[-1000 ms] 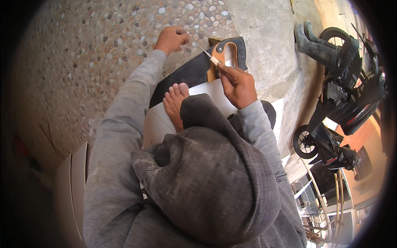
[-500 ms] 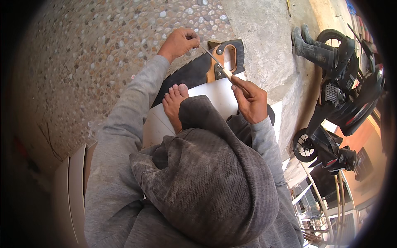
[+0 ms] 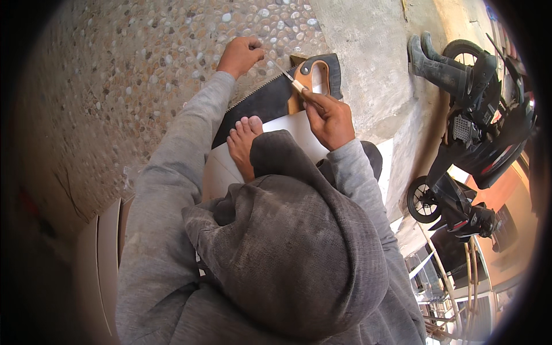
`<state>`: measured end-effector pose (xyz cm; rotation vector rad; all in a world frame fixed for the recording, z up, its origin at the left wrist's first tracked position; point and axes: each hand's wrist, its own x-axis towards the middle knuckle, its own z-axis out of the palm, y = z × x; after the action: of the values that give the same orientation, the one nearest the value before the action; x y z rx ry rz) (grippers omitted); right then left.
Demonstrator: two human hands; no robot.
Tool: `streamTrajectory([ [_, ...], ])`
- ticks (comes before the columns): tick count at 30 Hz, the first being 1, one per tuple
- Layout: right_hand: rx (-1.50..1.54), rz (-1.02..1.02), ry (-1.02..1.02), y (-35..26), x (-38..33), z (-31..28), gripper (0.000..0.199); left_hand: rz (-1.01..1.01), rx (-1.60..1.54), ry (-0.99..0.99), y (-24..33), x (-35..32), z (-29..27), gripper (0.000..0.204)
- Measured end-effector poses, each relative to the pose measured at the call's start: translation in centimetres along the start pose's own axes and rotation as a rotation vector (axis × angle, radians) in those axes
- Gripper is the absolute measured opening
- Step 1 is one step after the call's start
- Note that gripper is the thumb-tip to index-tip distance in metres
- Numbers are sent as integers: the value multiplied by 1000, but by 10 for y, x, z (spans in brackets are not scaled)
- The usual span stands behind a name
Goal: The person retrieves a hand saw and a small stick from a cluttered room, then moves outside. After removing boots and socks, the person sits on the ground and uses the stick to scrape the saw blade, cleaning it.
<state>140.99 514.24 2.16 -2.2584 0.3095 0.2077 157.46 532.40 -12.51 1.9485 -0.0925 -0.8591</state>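
A handsaw (image 3: pixel 256 107) with a dark blade and wooden handle lies flat, its toothed edge turned to the upper left. Between my hands a thin metal file (image 3: pixel 286 73) with a pale handle slants across the toothed edge, close to the saw's handle. My right hand (image 3: pixel 330 119) grips the file's handle. At the far end, the fingers of my left hand (image 3: pixel 240 57) are pinched together in line with the file's tip, which blends into the pebbles. My bare foot (image 3: pixel 244 138) presses on the saw blade, its toes near the teeth.
Under the saw is a white board (image 3: pixel 217 172). Pebbled floor (image 3: pixel 138 86) spreads to the left, plain concrete (image 3: pixel 368 75) to the right. Rubber boots (image 3: pixel 440 72) stand by a parked motorcycle (image 3: pixel 483 138). Cardboard pieces (image 3: pixel 105 259) lie at lower left.
Both hands have shifted left, my right hand more clearly, bringing the file down-left along its length. The file's handle is now over the saw's handle end. Saw and foot stay put.
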Motion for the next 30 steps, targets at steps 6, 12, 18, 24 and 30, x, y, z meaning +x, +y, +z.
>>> streamTrajectory([
  [6,146,53,51,-3,-8,-11,23,80,-132,-37,19,-8,-9,19],
  [12,106,111,34,-11,-36,-29,25,143,-174,-159,17,-19,5,17],
  [18,36,159,-9,-4,-52,-38,25,237,-98,-172,24,-29,18,18],
  [24,16,-13,9,4,5,4,25,101,90,12,4,-1,-5,18],
  [30,165,45,56,-3,-4,-12,22,105,-97,-52,17,-3,-15,18],
])
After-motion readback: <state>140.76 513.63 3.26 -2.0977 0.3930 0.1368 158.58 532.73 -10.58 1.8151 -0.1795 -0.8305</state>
